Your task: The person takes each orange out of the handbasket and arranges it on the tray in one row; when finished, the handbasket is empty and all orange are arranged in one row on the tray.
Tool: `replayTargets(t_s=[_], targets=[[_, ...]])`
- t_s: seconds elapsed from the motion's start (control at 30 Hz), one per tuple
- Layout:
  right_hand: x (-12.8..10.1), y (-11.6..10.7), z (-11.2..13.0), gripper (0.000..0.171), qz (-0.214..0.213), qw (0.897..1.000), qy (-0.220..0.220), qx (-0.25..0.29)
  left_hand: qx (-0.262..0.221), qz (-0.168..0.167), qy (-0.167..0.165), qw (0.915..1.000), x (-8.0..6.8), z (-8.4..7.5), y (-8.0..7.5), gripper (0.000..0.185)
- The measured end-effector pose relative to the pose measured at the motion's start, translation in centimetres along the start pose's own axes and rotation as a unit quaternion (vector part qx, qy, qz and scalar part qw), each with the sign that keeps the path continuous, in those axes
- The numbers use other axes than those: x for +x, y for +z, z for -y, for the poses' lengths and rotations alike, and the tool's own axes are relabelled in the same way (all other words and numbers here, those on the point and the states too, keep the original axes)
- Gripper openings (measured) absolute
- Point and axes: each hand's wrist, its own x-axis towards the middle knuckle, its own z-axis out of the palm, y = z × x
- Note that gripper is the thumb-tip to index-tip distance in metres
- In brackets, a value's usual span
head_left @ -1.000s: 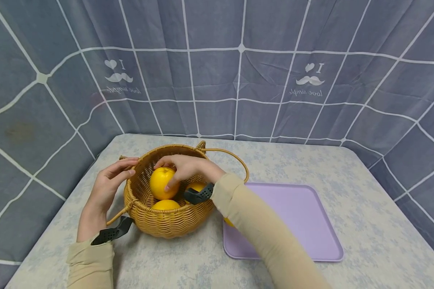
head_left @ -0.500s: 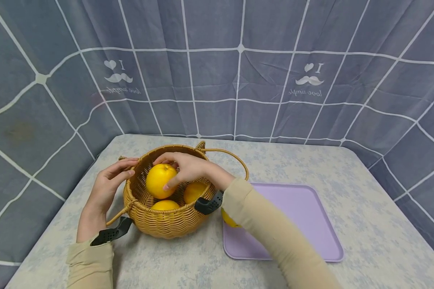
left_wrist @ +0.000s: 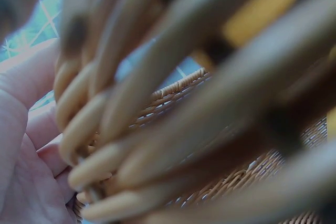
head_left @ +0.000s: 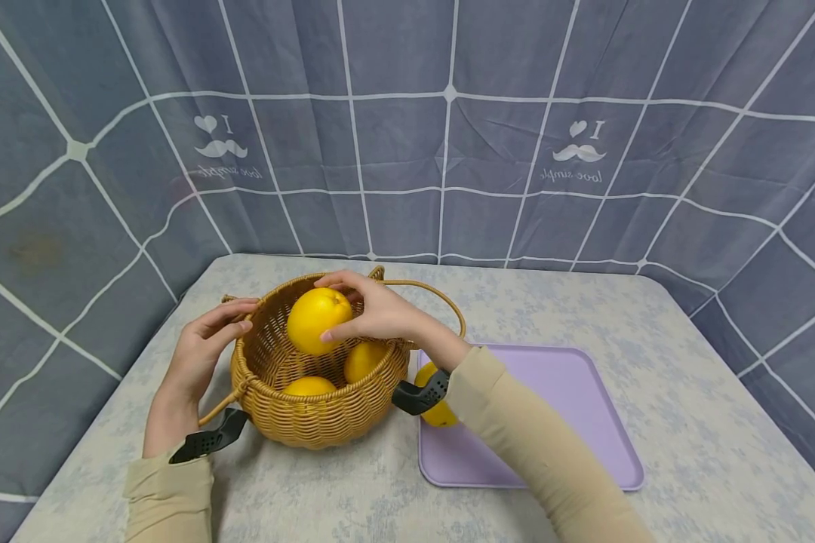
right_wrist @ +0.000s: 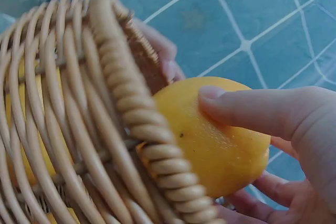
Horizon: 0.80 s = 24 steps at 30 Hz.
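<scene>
Your desk (head_left: pixel 312 498) wears a pale flowered cloth, and a grey-blue curtain (head_left: pixel 407 151) with white grid lines closes it in behind and at both sides.

Nearest you, your 2 beige sleeves (head_left: pixel 166 498) come in from the bottom edge, each with a black clip at the wrist. Your left hand (head_left: pixel 200 351) rests on the outer left rim of the wicker basket (head_left: pixel 312 418), fingers loosely bent over the weave and thumb lying along the top; it steadies the basket without closing round it. In the left wrist view only blurred wicker strands and your palm (left_wrist: pixel 21 182) show.

Just right of that, your right hand (head_left: pixel 373 309) grips an orange (head_left: pixel 318 320), thumb across its front and fingers curled behind, holding it at rim height over the basket mouth. The right wrist view shows the thumb pressed on the peel beside the coiled rim.

Below your right hand, 2 more oranges (head_left: pixel 363 360) lie inside the basket. Under your right wrist, another orange (head_left: pixel 438 411) sits on the near left corner of the lilac tray (head_left: pixel 570 422), which lies flat just right of the basket. The basket's handle (head_left: pixel 441 298) arcs out beyond your right hand.
</scene>
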Motion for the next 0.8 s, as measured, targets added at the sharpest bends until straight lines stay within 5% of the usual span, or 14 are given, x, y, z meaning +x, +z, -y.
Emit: replayTargets(t_s=[0.23,0.8], targets=[[-1.5,-1.4,0.3,0.066,-0.027,0.996,-0.012,0.085,-0.006,0.002,0.007,1.0000,0.0,0.1,0.0,0.031],[-5.8,-3.6,-0.6,0.067,-0.129,0.986,0.006,0.108,-0.013,0.002,0.021,0.9997,0.1,0.3,0.1,0.029]])
